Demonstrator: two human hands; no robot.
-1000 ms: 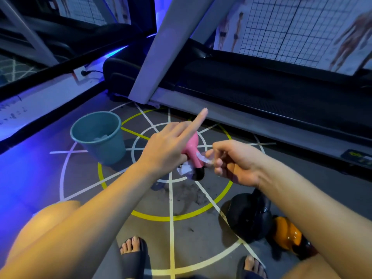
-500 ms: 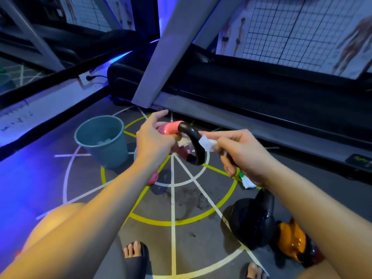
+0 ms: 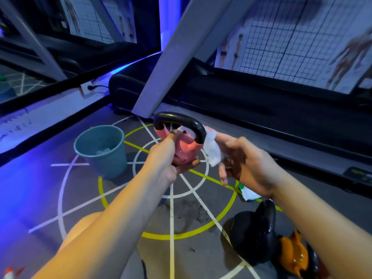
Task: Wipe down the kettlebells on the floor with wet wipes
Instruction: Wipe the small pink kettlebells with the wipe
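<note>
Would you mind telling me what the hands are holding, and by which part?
The left hand cups the pink kettlebell by its body, from underneath; the right hand holds a wet wipe against the handle.

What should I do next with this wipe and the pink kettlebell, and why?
Probably slide the wipe up along the black handle. Your right hand holds it against the handle's right end while your left hand holds the pink kettlebell up, so the handle's top lies right beside it.

Both arms reach forward, left hand (image 3: pixel 164 158) gripping the pink kettlebell (image 3: pixel 186 147), right hand (image 3: pixel 249 164) holding a wipe (image 3: pixel 211 151).
</note>
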